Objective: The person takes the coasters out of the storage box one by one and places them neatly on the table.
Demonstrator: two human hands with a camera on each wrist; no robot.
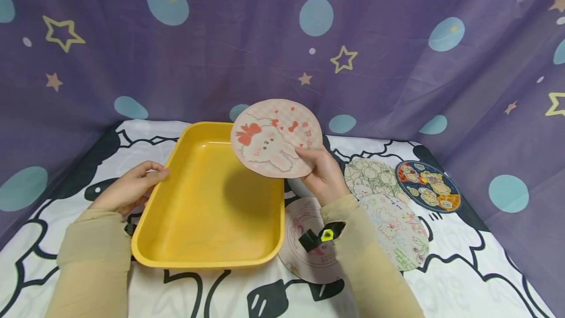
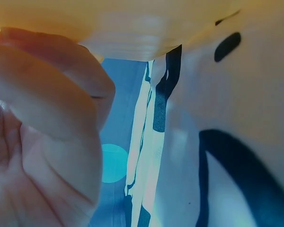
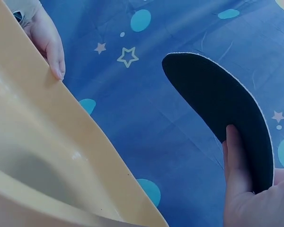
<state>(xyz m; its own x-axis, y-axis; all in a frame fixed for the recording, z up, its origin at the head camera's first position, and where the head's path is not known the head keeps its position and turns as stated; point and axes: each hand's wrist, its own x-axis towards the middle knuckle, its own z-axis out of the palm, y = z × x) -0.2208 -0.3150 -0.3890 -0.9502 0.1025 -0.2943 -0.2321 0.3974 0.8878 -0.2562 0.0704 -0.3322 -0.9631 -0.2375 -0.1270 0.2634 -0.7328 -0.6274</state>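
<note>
A round pink mat (image 1: 273,139) with a cartoon animal wearing a red bow is held up over the right side of a yellow plastic tray (image 1: 207,254). My right hand (image 1: 324,173) pinches the mat's lower right edge, thumb on the printed face. In the right wrist view the dark back of the mat (image 3: 213,90) shows, with fingers (image 3: 236,161) against it. My left hand (image 1: 132,188) holds the tray's left rim, thumb on top. From the left wrist, curled fingers (image 2: 61,85) appear below the yellow wall. The tray's inside holds only a shadow.
To the right lie more round mats: a pink one (image 1: 293,254) partly under my right forearm, a colourful one (image 1: 397,234), a greenish one (image 1: 371,175) and a dark blue one (image 1: 428,185). A purple curtain (image 1: 388,77) stands behind the black-and-white cloth (image 1: 468,278).
</note>
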